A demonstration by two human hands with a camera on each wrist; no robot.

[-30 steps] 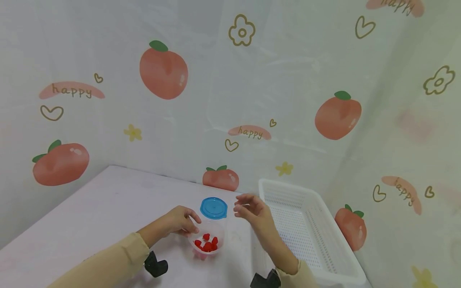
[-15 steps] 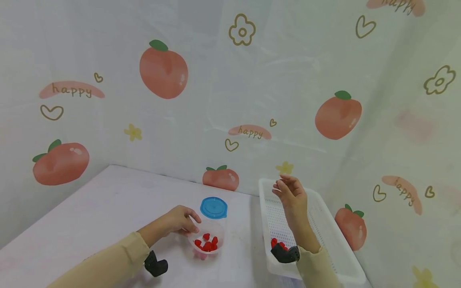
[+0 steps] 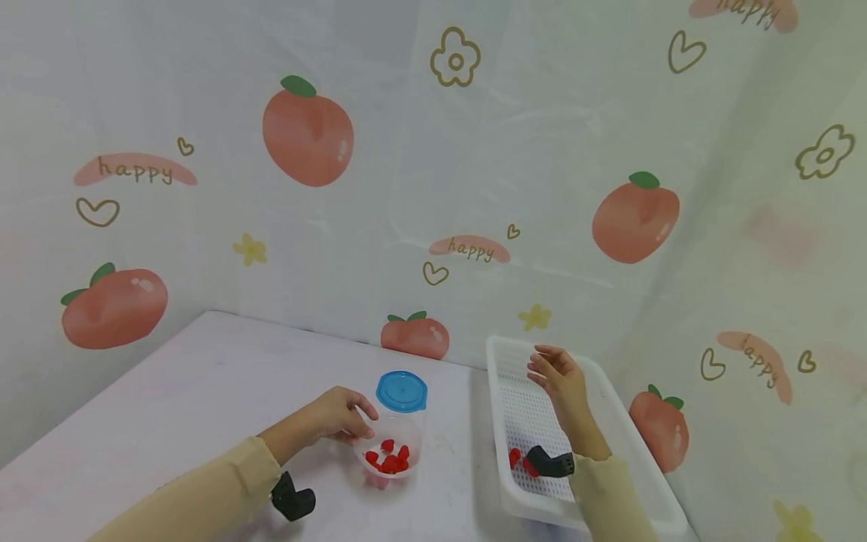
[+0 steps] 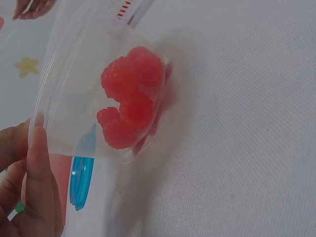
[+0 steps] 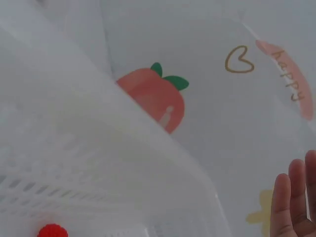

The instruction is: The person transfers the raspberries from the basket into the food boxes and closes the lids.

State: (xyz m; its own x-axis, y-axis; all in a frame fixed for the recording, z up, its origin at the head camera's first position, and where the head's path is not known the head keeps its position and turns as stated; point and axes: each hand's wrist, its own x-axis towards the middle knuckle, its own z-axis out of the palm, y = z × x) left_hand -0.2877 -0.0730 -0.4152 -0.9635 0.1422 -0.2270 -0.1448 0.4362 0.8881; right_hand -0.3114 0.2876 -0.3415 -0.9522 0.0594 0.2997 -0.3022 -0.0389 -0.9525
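A clear plastic tub (image 3: pixel 410 430) with several red raspberries (image 4: pixel 136 111) in it stands on the table. My left hand (image 3: pixel 339 414) pinches its rim between thumb and fingers, plainly seen in the left wrist view. Over the white perforated basket (image 3: pixel 497 421), my right hand (image 3: pixel 562 382) is raised with relaxed fingers. Nothing shows in the right hand; in the right wrist view its fingers (image 5: pixel 297 190) are nearly straight. Red raspberries (image 3: pixel 515 456) lie in the basket's near left part, partly hidden by the black wrist camera. One raspberry (image 5: pixel 52 231) appears at the right wrist view's bottom edge.
Just behind the tub, a blue lid (image 3: pixel 403 391) lies flat on the white table (image 3: pixel 223 376). The basket's raised walls stand on the right side, close to a fruit-printed wall covering (image 3: pixel 379 188) that rises behind the table.
My right hand has moved right, from beside the tub to above the basket, then dropped slightly. Raspberries in the basket have come into view. The left hand and tub stay put.
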